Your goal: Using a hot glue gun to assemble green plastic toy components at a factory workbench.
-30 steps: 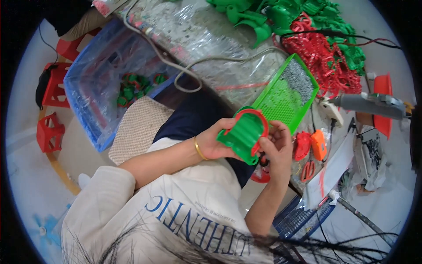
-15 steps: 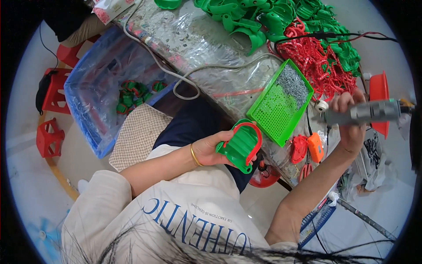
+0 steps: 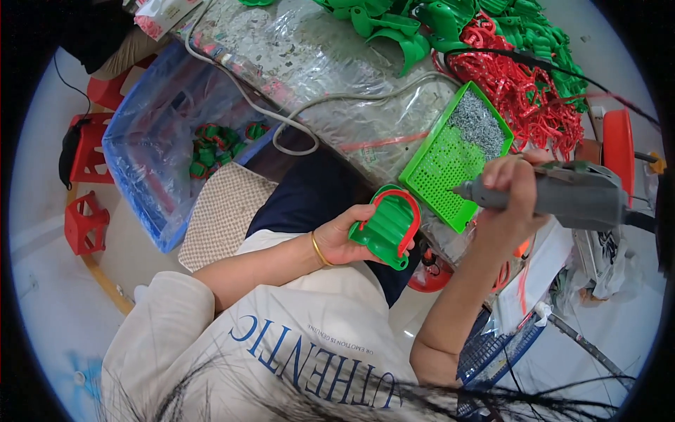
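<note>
Resting in the palm of the left hand (image 3: 342, 240), just above the lap, a green moulded plastic piece with a red curved band (image 3: 388, 225) is cupped from beneath — the fingers are curled round its lower edge and the thumb is laid on its near side. It is judged to be light and rigid, with a ribbed face that should resist slipping; hold is best taken at the thicker green body, since the thin red band looks likelier to flex or pop loose. Just beside it, the right hand (image 3: 512, 195) is closed firmly round a grey powered screwdriver (image 3: 562, 195), whose tip is pointed toward a green perforated tray (image 3: 444, 169) on the counter (image 3: 330, 77). Small grey screws are heaped in the tray's far corner. Farther off, red plastic parts (image 3: 527, 91) and green plastic parts (image 3: 422, 24) are piled — loosely tangled together.
</note>
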